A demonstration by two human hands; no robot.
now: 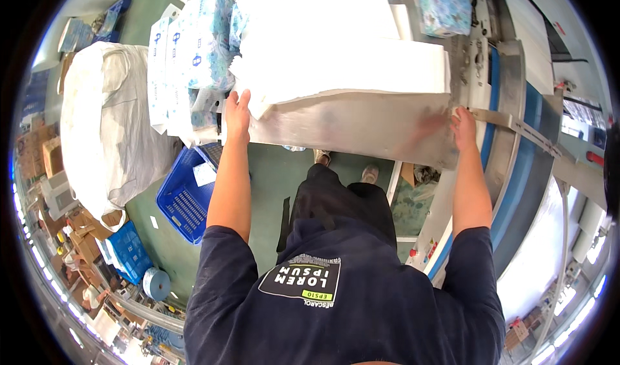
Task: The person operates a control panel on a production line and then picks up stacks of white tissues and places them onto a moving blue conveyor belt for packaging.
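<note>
A long stack of white sheets, tissue-like, lies on a shiny metal table in front of me. My left hand is at the stack's left end, fingers stretched upward and apart, with nothing seen in them. Beside it on the left stand blue-and-white printed plastic packs. My right hand rests at the table's right edge, beside a metal bar. Its fingers are loosely bent and hold nothing I can see. Further back on the right sits a single blue-flowered pack.
A blue plastic basket stands on the floor at left, next to a big white sack. Behind are a blue crate and a pale blue roll. Machine rails with a blue belt run along my right side.
</note>
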